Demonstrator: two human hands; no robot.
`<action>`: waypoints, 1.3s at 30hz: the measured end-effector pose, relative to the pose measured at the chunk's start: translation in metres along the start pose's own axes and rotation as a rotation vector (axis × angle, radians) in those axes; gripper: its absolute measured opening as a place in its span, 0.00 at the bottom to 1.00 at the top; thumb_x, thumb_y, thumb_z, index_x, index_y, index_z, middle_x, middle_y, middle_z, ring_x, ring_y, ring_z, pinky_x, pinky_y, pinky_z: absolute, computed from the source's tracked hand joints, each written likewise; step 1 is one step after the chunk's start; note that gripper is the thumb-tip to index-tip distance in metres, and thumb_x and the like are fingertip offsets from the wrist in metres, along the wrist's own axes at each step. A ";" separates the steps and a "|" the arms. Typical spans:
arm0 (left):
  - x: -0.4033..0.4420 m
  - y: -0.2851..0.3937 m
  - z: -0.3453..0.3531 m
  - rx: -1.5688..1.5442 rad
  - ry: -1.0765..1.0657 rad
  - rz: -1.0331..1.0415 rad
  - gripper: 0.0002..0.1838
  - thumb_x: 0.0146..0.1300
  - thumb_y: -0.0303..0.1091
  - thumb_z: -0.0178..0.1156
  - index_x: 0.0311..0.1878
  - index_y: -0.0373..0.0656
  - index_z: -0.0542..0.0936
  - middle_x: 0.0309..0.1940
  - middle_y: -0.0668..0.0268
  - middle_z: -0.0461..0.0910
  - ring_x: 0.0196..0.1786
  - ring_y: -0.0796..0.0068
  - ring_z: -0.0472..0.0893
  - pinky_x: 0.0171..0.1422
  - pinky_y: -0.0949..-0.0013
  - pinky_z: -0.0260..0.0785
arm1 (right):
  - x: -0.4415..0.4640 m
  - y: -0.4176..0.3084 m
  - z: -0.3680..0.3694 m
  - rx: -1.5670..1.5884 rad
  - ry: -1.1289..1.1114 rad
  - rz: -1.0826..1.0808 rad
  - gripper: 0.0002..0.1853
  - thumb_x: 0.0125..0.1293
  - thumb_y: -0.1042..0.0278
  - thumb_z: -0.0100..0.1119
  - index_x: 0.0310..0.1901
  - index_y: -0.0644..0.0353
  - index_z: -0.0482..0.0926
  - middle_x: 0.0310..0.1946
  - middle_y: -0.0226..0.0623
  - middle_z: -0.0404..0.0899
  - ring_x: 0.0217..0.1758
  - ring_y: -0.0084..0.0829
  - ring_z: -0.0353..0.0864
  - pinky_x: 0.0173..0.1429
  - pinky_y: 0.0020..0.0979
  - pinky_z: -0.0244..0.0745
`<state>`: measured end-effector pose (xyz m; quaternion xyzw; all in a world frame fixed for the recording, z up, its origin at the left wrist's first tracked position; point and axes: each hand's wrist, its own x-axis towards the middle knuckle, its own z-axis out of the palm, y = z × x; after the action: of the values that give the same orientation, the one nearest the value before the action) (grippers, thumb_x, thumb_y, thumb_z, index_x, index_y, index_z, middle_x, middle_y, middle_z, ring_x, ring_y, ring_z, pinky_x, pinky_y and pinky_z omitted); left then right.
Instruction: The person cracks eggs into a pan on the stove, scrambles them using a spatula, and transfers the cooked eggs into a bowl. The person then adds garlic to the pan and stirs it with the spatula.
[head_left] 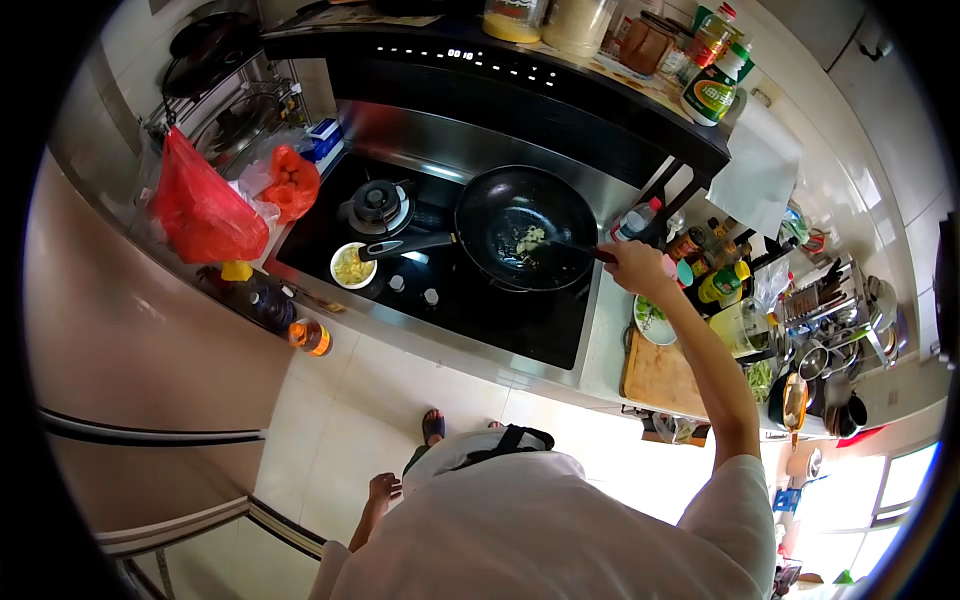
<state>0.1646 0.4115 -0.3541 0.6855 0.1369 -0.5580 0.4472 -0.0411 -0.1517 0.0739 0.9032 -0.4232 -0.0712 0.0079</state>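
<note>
My right hand (pixel 637 268) is closed around the dark handle of a spatula (pixel 598 254), whose blade end reaches into the black wok (pixel 490 215). Chopped pale yellowish bits (pixel 530 240) lie in a small heap at the wok's bottom, with a shine of oil around them. The wok stands on the right burner, its long handle pointing left. Beneath the tip of that handle is a small white bowl (pixel 341 277) of yellowish chopped food (pixel 353 267). Low by my side hangs my left hand (pixel 384 488), apparently empty, its fingers loosely bent and small in view.
The black glass stove (pixel 445 310) has a second burner (pixel 378 204) on the left. Red plastic bags (pixel 205 205) hang at its left side. To the right are a plate of greens (pixel 655 320), a wooden cutting board (pixel 662 375) and several bottles (pixel 722 283). The range hood (pixel 520 75) overhangs the back.
</note>
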 end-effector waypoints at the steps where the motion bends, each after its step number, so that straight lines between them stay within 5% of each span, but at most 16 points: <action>1: 0.000 0.001 -0.001 0.005 0.001 0.006 0.12 0.67 0.36 0.54 0.52 0.44 0.74 0.36 0.63 0.79 0.35 0.68 0.81 0.38 0.63 0.75 | 0.007 0.003 0.011 0.063 0.039 0.029 0.18 0.60 0.63 0.58 0.53 0.44 0.80 0.39 0.40 0.83 0.45 0.42 0.82 0.47 0.44 0.77; 5: -0.007 -0.007 -0.005 -0.011 0.022 0.012 0.11 0.67 0.35 0.54 0.50 0.44 0.74 0.35 0.63 0.79 0.35 0.69 0.81 0.38 0.64 0.75 | 0.026 0.019 0.029 0.257 0.125 0.091 0.19 0.61 0.61 0.57 0.54 0.45 0.79 0.42 0.41 0.83 0.48 0.44 0.81 0.50 0.46 0.75; 9: -0.004 0.000 -0.013 -0.100 0.005 0.049 0.13 0.65 0.35 0.56 0.50 0.43 0.74 0.34 0.64 0.79 0.33 0.70 0.81 0.36 0.65 0.75 | 0.044 0.039 0.047 0.786 0.043 0.277 0.18 0.62 0.58 0.55 0.49 0.59 0.79 0.24 0.41 0.80 0.19 0.34 0.78 0.23 0.32 0.73; 12: -0.006 0.002 -0.013 -0.088 0.038 0.077 0.13 0.64 0.35 0.56 0.51 0.43 0.73 0.33 0.64 0.78 0.32 0.71 0.81 0.35 0.65 0.75 | 0.045 0.037 0.052 1.211 -0.192 0.428 0.17 0.64 0.58 0.53 0.44 0.64 0.78 0.16 0.36 0.73 0.10 0.26 0.68 0.13 0.25 0.61; 15: -0.006 -0.001 -0.014 -0.092 0.022 0.058 0.13 0.65 0.34 0.55 0.51 0.44 0.73 0.33 0.64 0.78 0.32 0.71 0.81 0.36 0.65 0.75 | 0.038 0.027 0.051 1.337 -0.202 0.494 0.11 0.68 0.58 0.51 0.40 0.57 0.77 0.15 0.26 0.62 0.10 0.16 0.55 0.13 0.20 0.47; 18: -0.006 -0.006 -0.016 -0.056 0.007 0.025 0.11 0.67 0.34 0.53 0.51 0.44 0.72 0.34 0.64 0.79 0.34 0.69 0.81 0.37 0.64 0.75 | 0.047 0.032 0.064 1.074 -0.146 0.312 0.14 0.67 0.58 0.53 0.48 0.57 0.77 0.19 0.36 0.72 0.14 0.27 0.69 0.17 0.27 0.62; 21: 0.000 -0.010 -0.017 0.074 -0.008 0.046 0.10 0.69 0.33 0.50 0.51 0.44 0.72 0.34 0.63 0.79 0.35 0.68 0.81 0.38 0.62 0.75 | 0.056 0.019 0.089 0.361 0.399 -0.098 0.19 0.64 0.57 0.55 0.56 0.53 0.75 0.33 0.44 0.82 0.33 0.40 0.82 0.35 0.38 0.76; 22: 0.016 -0.024 -0.027 0.137 -0.056 0.092 0.10 0.70 0.33 0.49 0.51 0.44 0.72 0.34 0.62 0.79 0.35 0.68 0.81 0.38 0.62 0.75 | 0.043 -0.009 0.056 0.379 0.167 0.094 0.22 0.62 0.58 0.56 0.59 0.48 0.74 0.45 0.43 0.81 0.50 0.44 0.79 0.52 0.42 0.74; 33: 0.000 0.011 -0.016 -0.058 0.029 0.019 0.12 0.65 0.34 0.54 0.50 0.43 0.74 0.35 0.64 0.79 0.35 0.69 0.81 0.37 0.65 0.75 | -0.003 -0.018 -0.002 -0.240 0.209 -0.174 0.19 0.61 0.69 0.54 0.54 0.43 0.80 0.32 0.39 0.81 0.36 0.38 0.83 0.36 0.38 0.75; 39: -0.009 0.015 -0.014 0.102 0.010 0.006 0.13 0.68 0.35 0.52 0.52 0.42 0.74 0.36 0.62 0.78 0.37 0.68 0.81 0.40 0.64 0.75 | -0.045 -0.024 -0.022 -0.210 0.026 -0.062 0.18 0.58 0.68 0.56 0.51 0.45 0.81 0.28 0.41 0.81 0.34 0.39 0.83 0.33 0.40 0.74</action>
<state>0.1806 0.4166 -0.3399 0.7108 0.1084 -0.5594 0.4125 -0.0480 -0.1026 0.0991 0.9109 -0.3851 -0.1036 0.1057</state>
